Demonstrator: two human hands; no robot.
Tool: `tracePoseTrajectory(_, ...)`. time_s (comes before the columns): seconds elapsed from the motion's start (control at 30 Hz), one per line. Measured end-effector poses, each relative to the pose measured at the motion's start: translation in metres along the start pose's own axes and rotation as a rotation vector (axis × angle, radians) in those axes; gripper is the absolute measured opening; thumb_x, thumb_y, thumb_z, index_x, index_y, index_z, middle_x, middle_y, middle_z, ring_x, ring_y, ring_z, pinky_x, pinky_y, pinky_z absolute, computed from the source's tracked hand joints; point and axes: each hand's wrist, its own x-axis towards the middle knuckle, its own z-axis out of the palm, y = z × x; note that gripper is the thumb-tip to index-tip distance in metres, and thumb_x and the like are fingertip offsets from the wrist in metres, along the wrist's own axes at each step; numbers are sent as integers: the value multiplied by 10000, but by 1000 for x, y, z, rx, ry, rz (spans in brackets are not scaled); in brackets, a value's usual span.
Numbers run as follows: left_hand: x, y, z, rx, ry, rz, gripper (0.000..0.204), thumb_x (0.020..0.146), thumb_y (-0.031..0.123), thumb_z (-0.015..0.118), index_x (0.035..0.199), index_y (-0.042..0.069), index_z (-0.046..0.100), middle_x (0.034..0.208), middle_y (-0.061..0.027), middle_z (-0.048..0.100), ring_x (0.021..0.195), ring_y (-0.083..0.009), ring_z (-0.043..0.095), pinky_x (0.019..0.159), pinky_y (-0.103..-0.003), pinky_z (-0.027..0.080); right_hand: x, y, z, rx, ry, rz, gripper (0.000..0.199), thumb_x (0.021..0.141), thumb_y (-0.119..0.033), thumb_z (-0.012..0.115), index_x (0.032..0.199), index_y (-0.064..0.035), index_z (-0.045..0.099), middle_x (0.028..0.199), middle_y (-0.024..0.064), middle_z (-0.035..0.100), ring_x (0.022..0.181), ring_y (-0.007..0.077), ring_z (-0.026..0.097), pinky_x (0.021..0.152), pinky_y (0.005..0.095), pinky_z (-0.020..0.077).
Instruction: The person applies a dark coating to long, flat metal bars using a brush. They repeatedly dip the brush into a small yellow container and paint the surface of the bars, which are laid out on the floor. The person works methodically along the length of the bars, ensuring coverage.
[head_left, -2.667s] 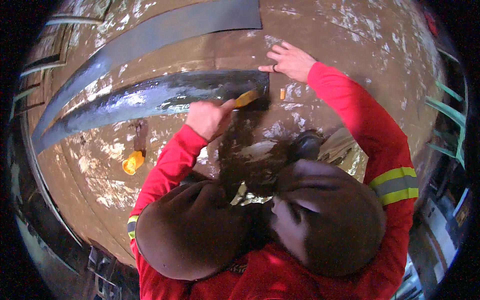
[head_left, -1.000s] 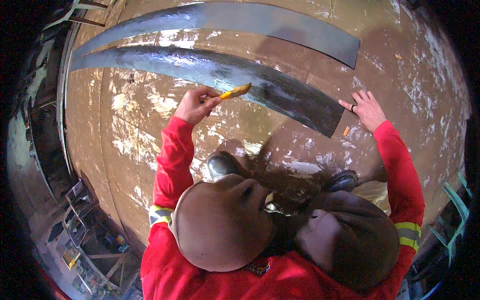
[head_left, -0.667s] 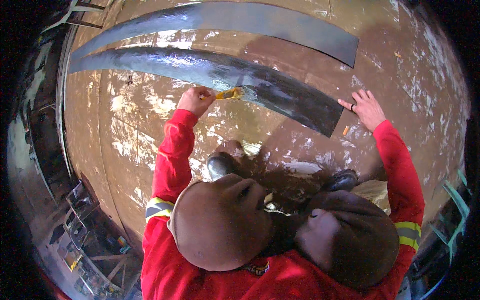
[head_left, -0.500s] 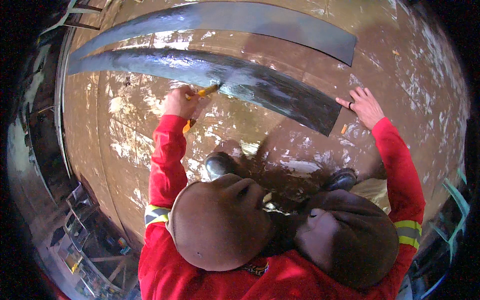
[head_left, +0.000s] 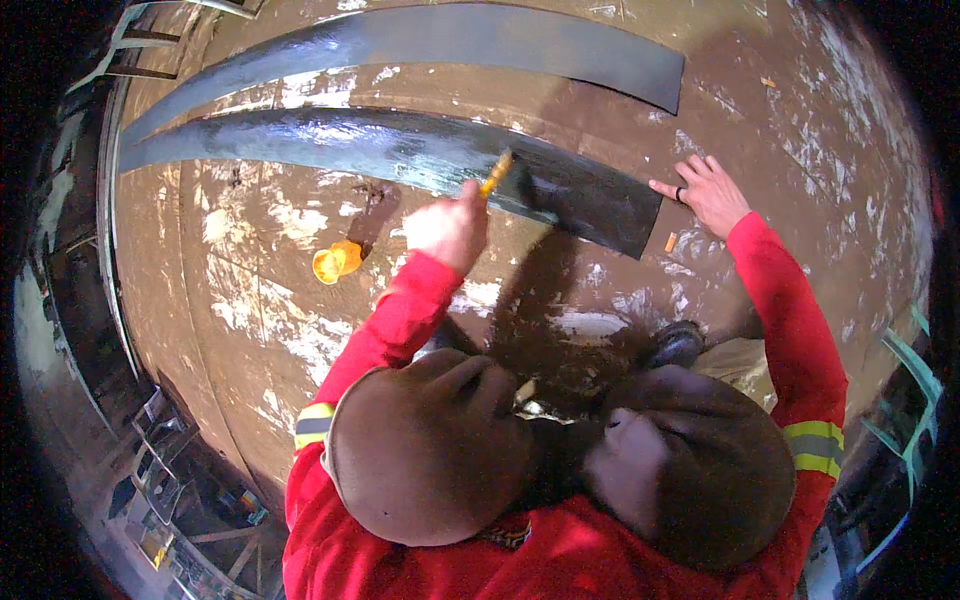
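My left hand point(head_left: 448, 232) is closed around a paintbrush point(head_left: 495, 175) with a yellow handle. Its bristle end is on or just over the nearer long flat strip point(head_left: 595, 205), which looks dark and glossy, with bluish-grey shine toward its left. At the strip's right end, my right hand point(head_left: 710, 198) lies with fingers spread, a dark ring on one. Its index fingertip is at the strip's edge. Left of my left hand stands a small yellow-orange cup point(head_left: 335, 262) on the brown surface.
A second long grey strip point(head_left: 560, 45) lies beyond the first, roughly alongside it. Small orange pieces point(head_left: 671, 242) lie near the right end. White smears mark the brown surface point(head_left: 250, 360). My dark shoe point(head_left: 678, 343) shows beside my knee. Metal frames point(head_left: 170, 480) stand at the lower left.
My left hand has moved right along the nearer strip with the paintbrush. The yellow-orange cup, mostly hidden before, now shows. My right hand stays at the strip's end; the view has shifted slightly.
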Motion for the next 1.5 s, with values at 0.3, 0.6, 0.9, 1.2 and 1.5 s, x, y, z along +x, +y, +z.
tracePoseTrajectory(0.3, 12, 39, 19, -394, -147, 52, 209, 813, 306, 607, 915, 126, 579, 666, -162, 634, 635, -373, 628, 564, -470, 500, -10, 2, -4, -36, 17, 11, 547, 834, -84, 495, 1314, -347, 491, 1100, 65, 530, 1115, 243, 461, 978, 374, 355)
tracePoseTrajectory(0.6, -9, -76, -36, -135, 15, -284, 193, 790, 326, 624, 838, 142, 589, 681, -137, 648, 635, -341, 643, 557, -457, 508, -7, -1, -10, 3, -44, 30, 562, 840, -80, 487, 1326, -362, 474, 1109, 57, 531, 1101, 235, 464, 966, 374, 357)
tracePoseTrajectory(0.9, -25, -12, 6, -68, -130, -164, 175, 811, 287, 597, 854, 127, 541, 608, -164, 612, 575, -366, 623, 513, -483, 482, -9, -1, -11, 11, -77, 41, 604, 814, -39, 514, 1332, -348, 472, 1097, 66, 531, 1087, 238, 466, 963, 378, 356)
tracePoseTrajectory(1.2, -23, -33, -7, -326, -138, -233, 240, 787, 354, 632, 853, 123, 636, 660, -177, 630, 664, -366, 639, 599, -470, 503, -2, -3, -7, 34, -30, 18, 594, 815, -71, 528, 1333, -356, 467, 1101, 61, 529, 1106, 235, 461, 977, 382, 351)
tracePoseTrajectory(1.5, 28, -17, -23, 53, 57, -103, 140, 852, 285, 559, 846, 146, 536, 576, -118, 612, 521, -334, 622, 459, -456, 479, -7, 6, 5, 10, 4, 6, 585, 825, -90, 524, 1333, -373, 462, 1154, 53, 524, 1162, 234, 438, 1005, 392, 334)
